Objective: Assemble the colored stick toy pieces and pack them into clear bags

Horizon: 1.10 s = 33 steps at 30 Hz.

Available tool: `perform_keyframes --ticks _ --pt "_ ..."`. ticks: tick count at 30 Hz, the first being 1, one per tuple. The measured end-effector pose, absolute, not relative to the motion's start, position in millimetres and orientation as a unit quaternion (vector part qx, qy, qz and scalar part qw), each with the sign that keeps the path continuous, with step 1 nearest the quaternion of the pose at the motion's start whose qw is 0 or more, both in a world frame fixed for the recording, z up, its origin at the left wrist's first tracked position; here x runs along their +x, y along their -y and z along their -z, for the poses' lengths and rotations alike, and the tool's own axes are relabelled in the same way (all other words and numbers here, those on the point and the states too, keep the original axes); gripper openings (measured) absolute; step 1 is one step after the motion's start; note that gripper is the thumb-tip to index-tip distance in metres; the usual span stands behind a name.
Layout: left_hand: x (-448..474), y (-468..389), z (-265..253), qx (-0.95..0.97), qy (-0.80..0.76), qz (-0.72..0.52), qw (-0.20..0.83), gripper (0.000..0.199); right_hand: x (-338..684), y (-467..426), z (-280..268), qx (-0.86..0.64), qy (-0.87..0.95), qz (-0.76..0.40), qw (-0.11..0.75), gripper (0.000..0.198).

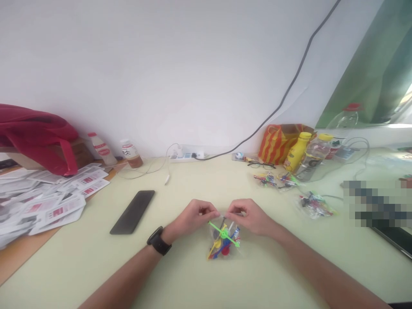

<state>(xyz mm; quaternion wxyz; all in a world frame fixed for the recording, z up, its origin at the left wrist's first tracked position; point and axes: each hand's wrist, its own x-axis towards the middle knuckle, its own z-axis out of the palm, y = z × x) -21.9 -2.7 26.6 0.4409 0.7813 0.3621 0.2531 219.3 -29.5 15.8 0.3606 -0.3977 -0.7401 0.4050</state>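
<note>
A small clear plastic bag (236,251) hangs between my hands at the front middle of the table. Through it show colourful plastic pieces: a green arrow-shaped spinner (224,234), plus yellow, blue and red parts. My left hand (198,214), with a black watch (159,240) on its wrist, pinches the top edge of the bag near its middle. Close beside it, my right hand (246,216) pinches the same edge from the other side. The fingertips of both hands almost meet. Whether the bag's mouth is sealed cannot be made out.
A black phone (133,212) lies left, past it a pile of printed packets (58,201). Further bags of pieces (313,204) lie right, near glasses (261,165), a yellow bottle (296,152) and a striped bag (273,141). A power strip (186,157) sits against the wall.
</note>
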Motion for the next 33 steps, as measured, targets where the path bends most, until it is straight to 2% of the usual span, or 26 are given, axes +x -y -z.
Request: perform_keyframes --ticks 8,11,14,17,24,29,33 --pt "-32.9 -6.3 -27.2 0.826 -0.383 -0.197 0.365 0.052 231.6 24.0 -17.4 -0.407 0.733 -0.443 0.318 0.034" --pt "-29.9 -1.0 -32.7 0.837 -0.364 -0.230 0.338 0.047 230.5 24.4 -16.6 -0.398 0.726 -0.457 0.324 0.033" --pt "-21.6 7.4 -35.6 0.824 -0.338 -0.268 0.367 0.031 227.2 25.4 -14.8 -0.394 0.722 -0.458 0.338 0.035" --pt "-14.8 11.5 -33.4 0.801 -0.340 -0.264 0.416 0.032 224.9 25.1 -13.1 -0.396 0.723 -0.450 0.342 0.037" --pt "-28.1 -6.1 -26.9 0.758 -0.376 -0.284 0.451 0.033 237.3 17.1 -13.0 -0.422 0.724 -0.430 0.334 0.040" --pt "-58.4 -32.1 -28.2 0.682 -0.426 -0.381 0.457 0.034 268.9 2.4 -22.0 -0.484 0.695 -0.346 0.404 0.042" --pt "-59.3 -34.5 -27.9 0.683 -0.414 -0.382 0.464 0.031 266.3 1.9 -25.7 -0.473 0.680 -0.307 0.469 0.032"
